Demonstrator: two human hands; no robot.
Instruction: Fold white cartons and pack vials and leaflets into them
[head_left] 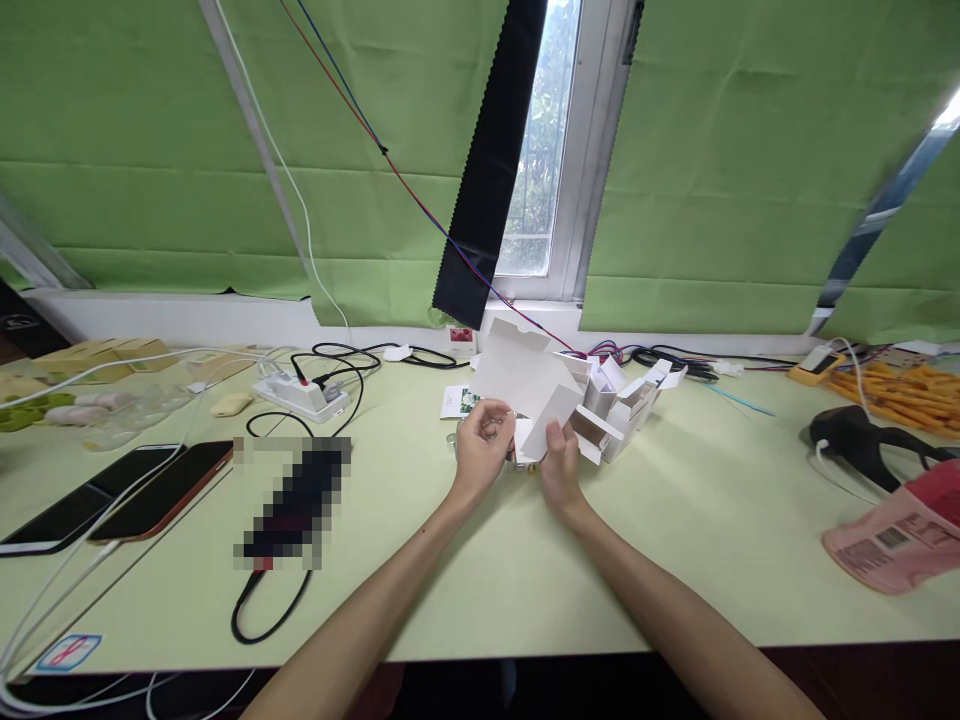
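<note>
A white cardboard box point(521, 368), partly unfolded with its flaps standing out, is held up above the table. My right hand point(561, 462) is closed on its lower right flap, thumb pressed on the face toward me. My left hand point(486, 440) is curled in a pinch at the box's left side. A tiny bright spot shows at its fingertips, but what they hold is unclear. Beneath the box, small shiny items peek out between the hands, mostly hidden. Several open white boxes point(622, 405) stand just right of my right hand. A printed card point(454, 402) lies behind my left hand.
To the left are a power strip point(304, 396) with black cables, a dark phone point(169, 490) and a white-edged tablet point(82, 495). A pink pouch point(896, 530), a black device point(855, 440) and orange sticks point(900, 390) lie at right. Cables run along the back wall.
</note>
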